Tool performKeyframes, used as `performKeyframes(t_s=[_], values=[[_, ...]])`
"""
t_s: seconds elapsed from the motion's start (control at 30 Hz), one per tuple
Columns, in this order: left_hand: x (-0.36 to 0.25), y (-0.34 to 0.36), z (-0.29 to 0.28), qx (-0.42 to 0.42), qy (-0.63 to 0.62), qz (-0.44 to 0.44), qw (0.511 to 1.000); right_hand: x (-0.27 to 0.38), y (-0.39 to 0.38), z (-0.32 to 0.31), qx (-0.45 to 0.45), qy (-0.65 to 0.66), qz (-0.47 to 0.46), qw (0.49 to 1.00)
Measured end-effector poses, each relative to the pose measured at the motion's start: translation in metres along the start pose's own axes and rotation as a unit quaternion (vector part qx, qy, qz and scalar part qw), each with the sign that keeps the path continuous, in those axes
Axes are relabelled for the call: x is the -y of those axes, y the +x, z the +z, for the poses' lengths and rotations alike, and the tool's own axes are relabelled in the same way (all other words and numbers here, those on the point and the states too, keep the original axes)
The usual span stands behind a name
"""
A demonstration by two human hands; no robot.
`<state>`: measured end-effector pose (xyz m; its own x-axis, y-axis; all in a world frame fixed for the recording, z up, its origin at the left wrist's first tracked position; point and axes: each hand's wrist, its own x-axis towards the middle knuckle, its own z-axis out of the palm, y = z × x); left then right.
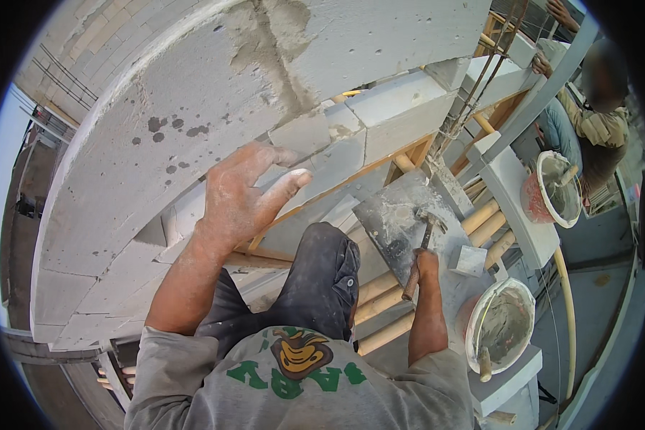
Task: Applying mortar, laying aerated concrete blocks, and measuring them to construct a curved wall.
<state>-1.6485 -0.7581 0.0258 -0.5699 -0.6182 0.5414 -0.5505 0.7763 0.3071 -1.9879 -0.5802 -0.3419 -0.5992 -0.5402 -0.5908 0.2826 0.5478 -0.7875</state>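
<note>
Light-grey block wall with a long curved edge (pixel 122 193) is filling the upper left; dark spots are marking its face and a rough mortar joint is running down its upper part. A row of pale rectangular blocks (pixel 390 118) is lying beside it on the right. A co-worker in a tan top (pixel 609 129) is sitting or crouching at the far right; exact posture I cannot tell. Dark-grey flat board, smeared with pale residue (pixel 381 206), is lying tilted in view right of the wearer's knees, and round tan wooden poles (pixel 481 216) are showing near its right edge.

Two reddish, white-rimmed buckets are standing at the right: the far one (pixel 532 202) near the co-worker, the near one (pixel 465 315) containing grey mortar (pixel 507 319), a rounded handle (pixel 485 364) sticking out over its rim.

Left hand (pixel 245 188), dusted white: grip is standing open, thumb and forefinger spread, nothing held. Right hand (pixel 427 264): grip is closing round the handle of a metal-headed claw hammer (pixel 428 233), whose head is hovering over or resting on the board; contact I cannot tell.

Small grey block piece (pixel 301 134) is sitting against the wall, just beyond the left fingers. Smaller pale cube-shaped block (pixel 468 261) is lying just right of the right hand.
</note>
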Motion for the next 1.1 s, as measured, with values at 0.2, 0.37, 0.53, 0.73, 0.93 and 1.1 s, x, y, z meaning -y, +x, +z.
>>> performKeyframes(t_s=[0.2,0.37,0.53,0.73,0.93,1.1], values=[[0.086,-0.033,0.084,0.019,0.021,-0.300,0.954,0.107,-0.059,0.006,0.037,0.194,-0.159,0.967],[0.119,0.014,0.101,0.103,-0.175,-0.263,0.943,0.198,-0.060,-0.001,0.086,0.080,-0.199,0.973],[0.129,0.014,0.108,0.115,-0.122,-0.265,0.950,0.247,-0.044,0.010,0.075,0.046,-0.195,0.977],[0.132,0.012,0.111,0.093,-0.100,-0.250,0.958,0.255,-0.060,0.063,0.124,-0.046,-0.225,0.965],[0.133,0.014,0.110,0.104,-0.106,-0.263,0.953,0.227,-0.081,0.075,0.258,-0.212,-0.240,0.912],[0.136,0.014,0.113,0.091,-0.088,-0.260,0.957,0.255,-0.059,0.063,0.149,-0.058,-0.181,0.970]])
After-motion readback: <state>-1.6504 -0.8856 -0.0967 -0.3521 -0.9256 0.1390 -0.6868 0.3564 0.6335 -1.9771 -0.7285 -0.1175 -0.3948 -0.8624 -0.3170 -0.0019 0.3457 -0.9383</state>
